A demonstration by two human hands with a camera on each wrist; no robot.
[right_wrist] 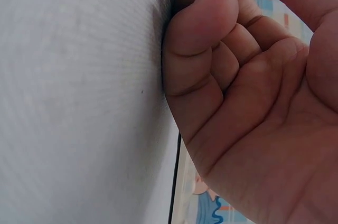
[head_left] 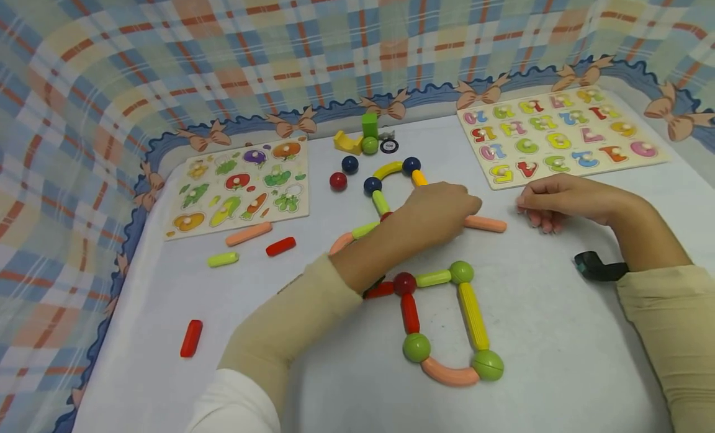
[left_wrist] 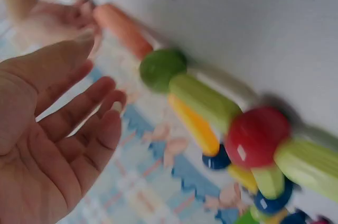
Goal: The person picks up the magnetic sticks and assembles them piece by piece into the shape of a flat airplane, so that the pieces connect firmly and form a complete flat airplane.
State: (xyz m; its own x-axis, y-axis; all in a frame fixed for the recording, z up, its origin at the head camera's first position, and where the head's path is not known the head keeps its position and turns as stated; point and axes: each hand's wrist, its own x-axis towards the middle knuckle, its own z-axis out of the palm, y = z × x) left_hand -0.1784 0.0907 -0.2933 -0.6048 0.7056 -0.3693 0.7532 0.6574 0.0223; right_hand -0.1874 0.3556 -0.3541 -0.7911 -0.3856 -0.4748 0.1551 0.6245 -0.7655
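My left hand (head_left: 441, 213) reaches over the upper part of a figure built from toy rods and balls. In the left wrist view its fingers are loosely bent and hold nothing, beside a green ball (left_wrist: 163, 70) with a coral rod (left_wrist: 124, 29) at one side. A light green rod (left_wrist: 206, 100) joins that ball to a red ball (left_wrist: 257, 137). The coral rod's outer end points toward my right hand (head_left: 564, 200), which rests on the white table with loosely curled fingers and nothing in them. My left forearm hides the figure's middle.
A vegetable puzzle board (head_left: 240, 188) lies at the back left, a number puzzle board (head_left: 558, 135) at the back right. Loose rods, including a red rod (head_left: 192, 338), lie on the left. A loose red ball (head_left: 337, 181) and small toys sit near the back. Plaid fabric (head_left: 251, 48) borders the table.
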